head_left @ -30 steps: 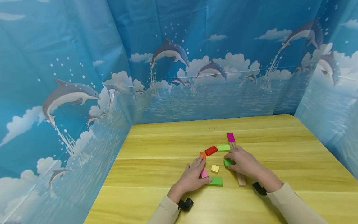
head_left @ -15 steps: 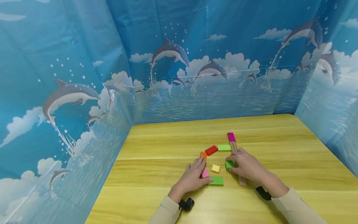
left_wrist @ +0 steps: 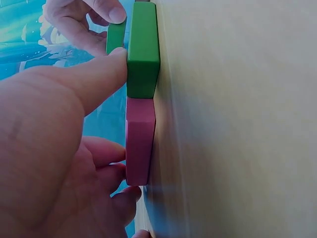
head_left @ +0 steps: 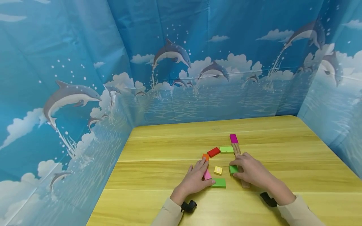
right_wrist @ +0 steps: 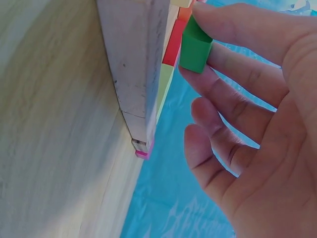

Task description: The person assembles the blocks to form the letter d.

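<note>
My right hand (head_left: 253, 171) pinches a small green block (right_wrist: 196, 47) between thumb and fingers, just left of a line of plain wooden blocks (head_left: 236, 148). With fingers extended, my left hand (head_left: 193, 179) rests along a pink block (head_left: 207, 175) and reaches an orange block (head_left: 205, 156). Its thumb touches the end of a longer green block (left_wrist: 142, 49), which meets the pink one (left_wrist: 139, 141) end to end. A small yellow block (head_left: 218, 170) lies between the hands. Part of the wooden line is hidden under my right hand.
A red block (head_left: 213, 152) and a light green block (head_left: 227, 149) continue the curve toward the wooden line. A magenta block (head_left: 233, 138) caps its far end. The wooden table (head_left: 164, 141) ends at a dolphin-print curtain (head_left: 181, 94).
My right hand has drawn the small green block toward me and slightly right, uncovering more of the wooden line's far part. The left hand stays in place.
</note>
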`<move>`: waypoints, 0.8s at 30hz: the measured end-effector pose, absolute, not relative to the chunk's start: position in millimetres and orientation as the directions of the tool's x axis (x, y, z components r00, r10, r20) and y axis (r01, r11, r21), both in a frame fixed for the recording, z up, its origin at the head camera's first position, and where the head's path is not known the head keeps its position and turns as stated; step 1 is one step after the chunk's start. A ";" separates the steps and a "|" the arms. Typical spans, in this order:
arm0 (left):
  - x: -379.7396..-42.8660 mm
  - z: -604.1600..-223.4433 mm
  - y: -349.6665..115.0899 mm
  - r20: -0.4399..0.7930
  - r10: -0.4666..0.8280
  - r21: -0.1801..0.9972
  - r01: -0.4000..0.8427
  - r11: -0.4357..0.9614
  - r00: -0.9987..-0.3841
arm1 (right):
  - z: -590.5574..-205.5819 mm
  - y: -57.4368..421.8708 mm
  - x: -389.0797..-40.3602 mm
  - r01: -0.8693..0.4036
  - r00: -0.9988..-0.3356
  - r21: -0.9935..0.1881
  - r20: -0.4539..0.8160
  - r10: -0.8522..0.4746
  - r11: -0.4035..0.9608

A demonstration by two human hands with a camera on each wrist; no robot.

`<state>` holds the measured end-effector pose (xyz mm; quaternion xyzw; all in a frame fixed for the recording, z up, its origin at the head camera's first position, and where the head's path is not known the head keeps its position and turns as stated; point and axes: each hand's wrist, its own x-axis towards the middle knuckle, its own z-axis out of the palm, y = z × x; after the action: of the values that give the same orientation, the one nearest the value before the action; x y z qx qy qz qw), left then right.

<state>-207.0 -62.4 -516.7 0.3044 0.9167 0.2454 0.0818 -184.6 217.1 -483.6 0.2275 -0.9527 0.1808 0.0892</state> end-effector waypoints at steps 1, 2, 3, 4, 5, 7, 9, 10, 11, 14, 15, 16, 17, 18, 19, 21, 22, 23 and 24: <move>-206.7 -516.8 -62.6 -0.001 0.597 0.500 0.517 0.695 -0.802 | -484.1 216.9 -184.2 -0.463 -0.882 -0.307 0.249 -0.399 0.832; -206.4 -516.8 -62.9 -0.003 0.597 0.502 0.515 0.695 -0.802 | -484.3 216.6 -183.6 -0.458 -0.885 -0.310 0.244 -0.396 0.833; -206.1 -516.7 -63.0 -0.005 0.597 0.504 0.514 0.694 -0.802 | -484.8 216.5 -183.2 -0.457 -0.886 -0.313 0.239 -0.397 0.832; -205.8 -516.6 -63.2 -0.005 0.597 0.505 0.513 0.694 -0.802 | -485.3 216.2 -182.6 -0.458 -0.886 -0.316 0.236 -0.398 0.831; -205.6 -516.4 -63.2 -0.006 0.598 0.508 0.512 0.692 -0.802 | -485.8 216.0 -182.0 -0.457 -0.887 -0.317 0.230 -0.401 0.831; -205.4 -515.5 -63.2 -0.008 0.599 0.514 0.510 0.690 -0.801 | -486.6 215.9 -181.2 -0.458 -0.887 -0.315 0.217 -0.407 0.831; -205.6 -514.0 -62.9 -0.006 0.602 0.521 0.512 0.684 -0.799 | -487.0 215.7 -180.7 -0.468 -0.883 -0.311 0.218 -0.417 0.827; -205.8 -513.3 -62.7 -0.005 0.603 0.522 0.512 0.682 -0.798 | -487.0 215.6 -180.6 -0.475 -0.878 -0.311 0.221 -0.424 0.823; -206.0 -512.6 -62.5 -0.004 0.604 0.525 0.512 0.680 -0.797 | -487.0 215.5 -180.5 -0.482 -0.875 -0.311 0.221 -0.431 0.819; -206.5 -511.8 -62.1 -0.002 0.603 0.525 0.513 0.679 -0.798 | -486.7 214.9 -180.5 -0.506 -0.862 -0.313 0.222 -0.456 0.804; -206.7 -511.9 -62.0 -0.003 0.603 0.521 0.513 0.682 -0.798 | -486.5 214.5 -180.2 -0.510 -0.860 -0.319 0.217 -0.463 0.799; -206.9 -512.4 -61.9 -0.003 0.602 0.518 0.514 0.684 -0.798 | -486.6 214.2 -179.8 -0.513 -0.858 -0.321 0.210 -0.468 0.796; -206.9 -512.9 -61.9 -0.004 0.601 0.514 0.514 0.687 -0.799 | -486.6 213.9 -179.3 -0.514 -0.858 -0.327 0.202 -0.473 0.793; -206.9 -513.5 -61.8 -0.004 0.600 0.513 0.513 0.688 -0.800 | -486.5 213.6 -178.7 -0.519 -0.855 -0.334 0.196 -0.480 0.787; -207.0 -514.0 -61.7 -0.007 0.600 0.514 0.512 0.688 -0.800 | -486.4 213.2 -178.0 -0.519 -0.855 -0.337 0.186 -0.484 0.786; -206.9 -514.6 -61.6 -0.009 0.601 0.518 0.510 0.686 -0.800 | -486.0 212.5 -176.6 -0.524 -0.851 -0.347 0.174 -0.495 0.778; -206.9 -514.9 -61.7 -0.008 0.601 0.521 0.509 0.685 -0.799 | -486.1 212.1 -176.3 -0.529 -0.848 -0.349 0.171 -0.502 0.774; -206.9 -514.8 -61.6 -0.008 0.600 0.521 0.508 0.685 -0.800 | -486.0 211.7 -176.1 -0.534 -0.844 -0.352 0.168 -0.510 0.768; -207.0 -514.5 -61.9 -0.007 0.600 0.524 0.508 0.684 -0.800 | -485.7 211.0 -175.9 -0.540 -0.840 -0.356 0.165 -0.517 0.763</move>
<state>-207.0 -61.9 -514.5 0.3032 0.9133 0.2570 0.0893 -175.9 211.0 -485.7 0.2815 -0.9384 0.1983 0.0287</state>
